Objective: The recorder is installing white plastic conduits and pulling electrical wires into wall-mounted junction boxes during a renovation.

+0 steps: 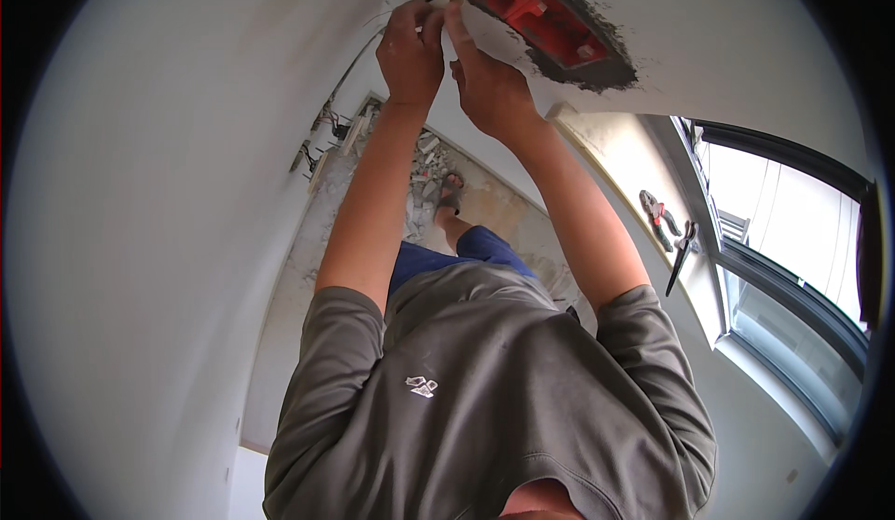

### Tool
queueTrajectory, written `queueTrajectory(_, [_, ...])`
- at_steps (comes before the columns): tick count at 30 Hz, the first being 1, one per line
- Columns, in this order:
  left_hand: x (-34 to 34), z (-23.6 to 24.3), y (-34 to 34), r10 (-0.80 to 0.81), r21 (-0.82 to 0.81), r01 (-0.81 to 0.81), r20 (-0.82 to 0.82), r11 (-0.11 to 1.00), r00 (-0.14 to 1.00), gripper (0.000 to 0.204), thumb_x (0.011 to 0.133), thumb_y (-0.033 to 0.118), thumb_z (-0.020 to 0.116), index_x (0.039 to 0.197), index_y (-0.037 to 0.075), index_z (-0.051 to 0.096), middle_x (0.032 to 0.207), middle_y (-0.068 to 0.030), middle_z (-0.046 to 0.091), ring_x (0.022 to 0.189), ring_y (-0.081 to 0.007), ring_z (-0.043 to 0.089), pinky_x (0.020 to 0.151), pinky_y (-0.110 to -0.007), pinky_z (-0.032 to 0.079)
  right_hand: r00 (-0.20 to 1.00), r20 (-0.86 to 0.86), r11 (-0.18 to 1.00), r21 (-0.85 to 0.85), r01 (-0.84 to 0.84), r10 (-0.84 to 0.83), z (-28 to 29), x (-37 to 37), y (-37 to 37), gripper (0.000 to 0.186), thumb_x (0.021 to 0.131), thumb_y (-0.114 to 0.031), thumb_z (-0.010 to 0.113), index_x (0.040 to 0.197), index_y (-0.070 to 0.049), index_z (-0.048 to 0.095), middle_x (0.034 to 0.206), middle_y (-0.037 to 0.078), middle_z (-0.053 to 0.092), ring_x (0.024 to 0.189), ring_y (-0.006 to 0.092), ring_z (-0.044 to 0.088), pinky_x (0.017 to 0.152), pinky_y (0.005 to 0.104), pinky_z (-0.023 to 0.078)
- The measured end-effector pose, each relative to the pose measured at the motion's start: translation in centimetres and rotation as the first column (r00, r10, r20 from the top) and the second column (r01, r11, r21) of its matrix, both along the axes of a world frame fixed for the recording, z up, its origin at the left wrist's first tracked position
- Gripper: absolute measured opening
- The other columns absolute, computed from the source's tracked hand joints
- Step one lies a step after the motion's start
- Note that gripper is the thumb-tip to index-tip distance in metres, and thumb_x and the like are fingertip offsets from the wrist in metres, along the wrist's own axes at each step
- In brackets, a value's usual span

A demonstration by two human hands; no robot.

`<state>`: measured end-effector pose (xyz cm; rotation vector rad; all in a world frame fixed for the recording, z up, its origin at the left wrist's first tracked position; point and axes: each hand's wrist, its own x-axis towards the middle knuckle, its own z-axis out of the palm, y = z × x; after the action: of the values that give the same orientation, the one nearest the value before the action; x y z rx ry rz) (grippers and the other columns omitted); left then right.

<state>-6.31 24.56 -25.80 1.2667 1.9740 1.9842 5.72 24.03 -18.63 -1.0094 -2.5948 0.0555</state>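
1. The left hand (410, 54) and right hand (494, 91) are raised close together, fingers bent; I cannot tell what they grip.
2. Beside them, the red electrical box (557, 31) sits in gray mortar (611, 75).
3. Red-handled pliers (660, 214) lie on the windowsill (611, 147).

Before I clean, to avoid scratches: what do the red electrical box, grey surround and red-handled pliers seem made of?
Red electrical box: probably smooth plastic, moulded relief. Grey surround: likely matte cement mortar, edges ragged. Pliers: apparently metal, greyish head; coloured grips possibly rubber.
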Motion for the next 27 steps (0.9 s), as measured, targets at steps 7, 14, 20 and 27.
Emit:
queueTrajectory(7, [0.8, -0.3, 1.0, 0.072, 0.003, -0.072, 0.022, 0.997, 0.997, 0.011, 0.089, 0.015, 0.066, 0.092, 0.005, 0.065, 0.085, -0.0099, 0.067, 0.072, -0.0327, 0.064, 0.066, -0.042, 0.050, 0.983, 0.179, 0.938, -0.335, 0.088, -0.028, 0.4, 0.0, 1.5, 0.072, 0.091, -0.010, 0.058, 0.155, -0.015, 0.024, 0.100, 0.023, 0.068, 0.086, 0.0395, 0.068, 0.077, 0.0469, 0.054])
queueTrajectory(14, [-0.9, -0.4, 0.9, -0.229, -0.029, 0.256, 0.356, 0.966, 0.906, 0.011, 0.091, 0.014, 0.064, 0.094, 0.004, 0.065, 0.087, -0.0094, 0.068, 0.075, -0.0250, 0.067, 0.067, -0.035, 0.053, 0.988, 0.149, 0.962, -0.273, 0.000, 0.043, -0.5, 0.2, 0.7, 0.065, 0.091, -0.009, 0.056, 0.151, -0.016, 0.032, 0.089, 0.016, 0.068, 0.079, 0.0337, 0.067, 0.068, 0.0447, 0.054])
queueTrajectory(20, [1.4, -3.3, -2.6, -0.099, -0.041, 0.120, 0.343, 0.992, 0.934, 0.016, 0.095, 0.015, 0.063, 0.101, 0.000, 0.063, 0.094, -0.0106, 0.066, 0.083, -0.0173, 0.065, 0.072, -0.030, 0.052, 0.977, -0.207, 0.928, -0.371, -0.025, -0.057, -3.5, 1.3, 0.3, 0.047, 0.093, -0.015, 0.057, 0.139, -0.008, 0.047, 0.093, 0.012, 0.068, 0.084, 0.0313, 0.067, 0.072, 0.0416, 0.054])
queueTrajectory(27, [2.2, -11.4, -8.0, 0.187, -0.418, -0.159, 0.028, 0.894, 0.982, 0.035, 0.087, 0.015, 0.069, 0.113, -0.002, 0.053, 0.112, -0.0207, 0.057, 0.102, -0.0364, 0.058, 0.085, -0.046, 0.048, 0.893, -0.324, 0.722, -0.691, 0.002, -0.313, -4.8, 0.0, -0.5, 0.034, 0.095, -0.017, 0.057, 0.125, -0.001, 0.059, 0.105, 0.015, 0.069, 0.092, 0.0242, 0.068, 0.082, 0.0338, 0.053])
